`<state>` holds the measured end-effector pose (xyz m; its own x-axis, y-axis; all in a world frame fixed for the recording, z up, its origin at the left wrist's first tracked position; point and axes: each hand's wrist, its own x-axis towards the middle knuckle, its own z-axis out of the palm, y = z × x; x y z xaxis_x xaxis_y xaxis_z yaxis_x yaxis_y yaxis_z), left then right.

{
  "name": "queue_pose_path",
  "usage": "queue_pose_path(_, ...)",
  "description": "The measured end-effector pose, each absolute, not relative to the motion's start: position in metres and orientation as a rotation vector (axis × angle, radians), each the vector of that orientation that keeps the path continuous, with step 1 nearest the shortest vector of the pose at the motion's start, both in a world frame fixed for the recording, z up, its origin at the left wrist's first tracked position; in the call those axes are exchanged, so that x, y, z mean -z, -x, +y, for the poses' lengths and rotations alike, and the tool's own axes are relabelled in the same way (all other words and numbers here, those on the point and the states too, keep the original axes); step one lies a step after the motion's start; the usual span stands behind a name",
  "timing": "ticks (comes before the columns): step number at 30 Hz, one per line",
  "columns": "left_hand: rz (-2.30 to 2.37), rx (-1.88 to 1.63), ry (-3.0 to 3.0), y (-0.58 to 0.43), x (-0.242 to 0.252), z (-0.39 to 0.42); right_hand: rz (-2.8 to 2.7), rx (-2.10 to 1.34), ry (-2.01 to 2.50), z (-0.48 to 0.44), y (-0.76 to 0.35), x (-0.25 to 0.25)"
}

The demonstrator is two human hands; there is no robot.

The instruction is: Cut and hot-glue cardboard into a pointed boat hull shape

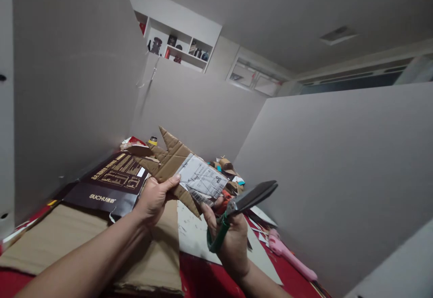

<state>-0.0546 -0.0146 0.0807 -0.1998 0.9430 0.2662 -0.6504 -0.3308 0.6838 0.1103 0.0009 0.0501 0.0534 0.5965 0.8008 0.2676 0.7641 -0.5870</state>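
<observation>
A jagged piece of brown cardboard (169, 162) with pointed ends is held up in front of me, and a white shipping label (203, 178) covers part of it. My left hand (154, 198) grips its lower left edge, thumb on top. My right hand (232, 239) is closed around scissors (255, 196) with green handles, the dark blades pointing up and right, away from the cardboard. The right fingertips reach the label's lower corner. Whether the blades are fully closed is hard to see.
Below lie a flat cardboard sheet (61, 235), a dark printed box (104, 185) and a white board (199, 235) on a red surface (206, 275). A pink tool (292, 255) lies at the right. Scraps (226, 167) pile up behind. Grey partitions (196, 108) enclose the space.
</observation>
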Motion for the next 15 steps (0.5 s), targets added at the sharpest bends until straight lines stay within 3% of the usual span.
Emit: queue_pose_path(15,0.405,-1.638,-0.778,0.059,-0.093,-0.024,-1.370,-0.776,0.663,-0.018,-0.096,-0.059)
